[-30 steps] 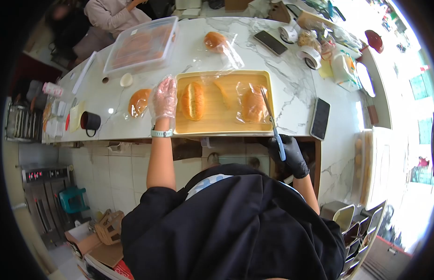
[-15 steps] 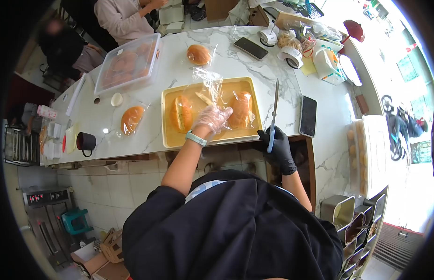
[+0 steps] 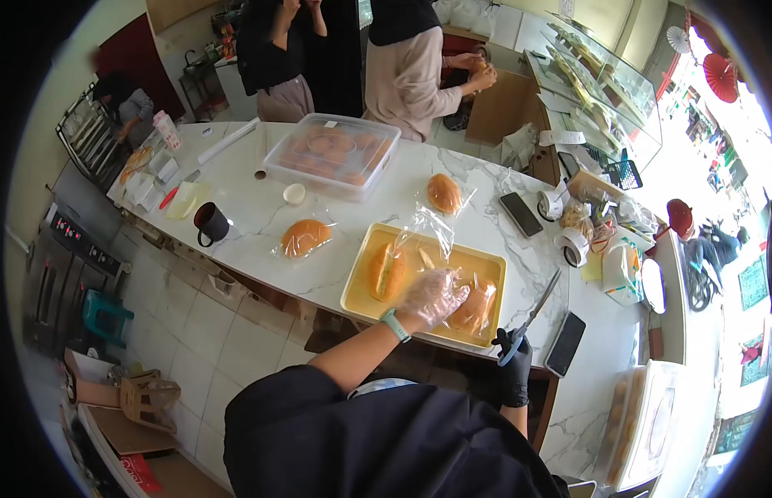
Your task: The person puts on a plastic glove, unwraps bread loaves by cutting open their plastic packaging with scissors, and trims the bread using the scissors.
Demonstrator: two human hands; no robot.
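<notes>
While the right hand [image 3: 515, 367] clutches a blue-handled blade [image 3: 535, 310], the wrapped bun [image 3: 476, 309] lies lengthwise near-to-far, just right of the closer left hand [image 3: 434, 299], whose grip I can't tell.

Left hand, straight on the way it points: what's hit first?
Probably the wrapped bun on the tray, just beyond the left hand. Depth is unclear; they might be touching.

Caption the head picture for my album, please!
Left hand over a tray of bread; right hand holds a blue-handled blade.
</notes>
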